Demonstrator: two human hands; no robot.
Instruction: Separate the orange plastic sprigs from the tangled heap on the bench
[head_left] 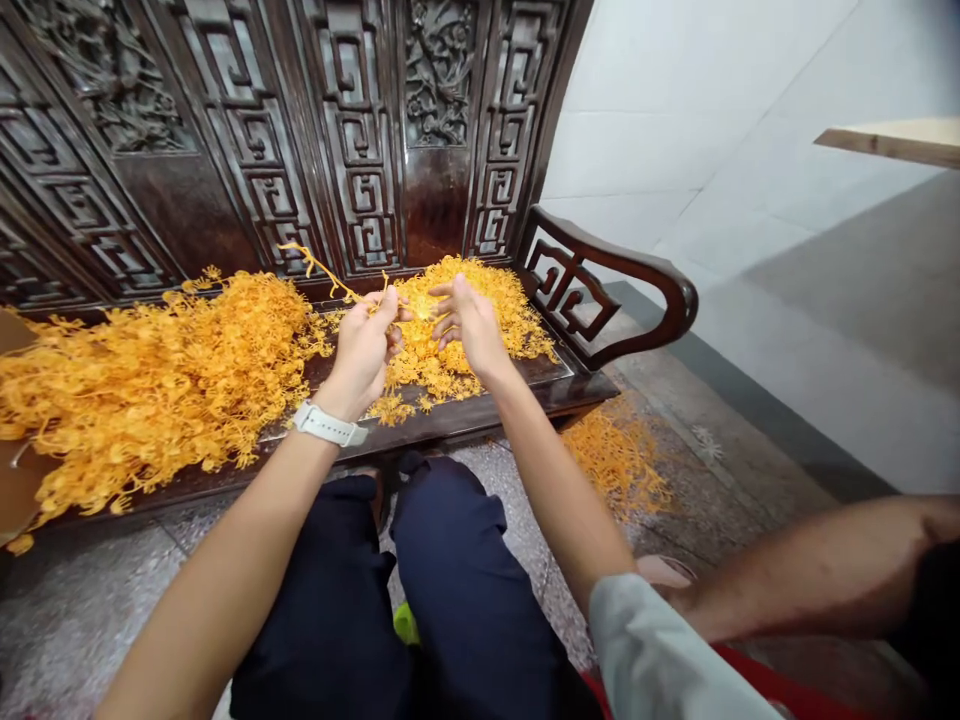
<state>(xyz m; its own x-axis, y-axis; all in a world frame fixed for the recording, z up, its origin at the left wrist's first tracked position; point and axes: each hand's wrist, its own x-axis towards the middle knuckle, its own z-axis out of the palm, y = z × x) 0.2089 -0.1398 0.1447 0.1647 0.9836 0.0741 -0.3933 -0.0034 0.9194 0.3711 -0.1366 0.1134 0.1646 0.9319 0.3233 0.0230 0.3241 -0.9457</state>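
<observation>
My left hand [364, 350], with a pale watch strap at the wrist, pinches a thin yellow plastic stem [330, 279]. The stem's bent free end points up and left toward the bench back. Beside it, my right hand [472, 328] has its fingers apart and appears to hold nothing. It hovers over a flat heap of small yellow flower-like plastic pieces [514, 312] on the bench's right end. A larger heap of yellow branched plastic sprays [165, 375] covers the seat to the left of my left hand.
The dark carved bench has a curved armrest [675, 300] at the right. Yellow stems [619, 455] lie on the floor below. A cardboard box [30, 485] stands at the left edge. Another person's bare leg [817, 565] is close at right. A wooden ledge [885, 143] juts in above.
</observation>
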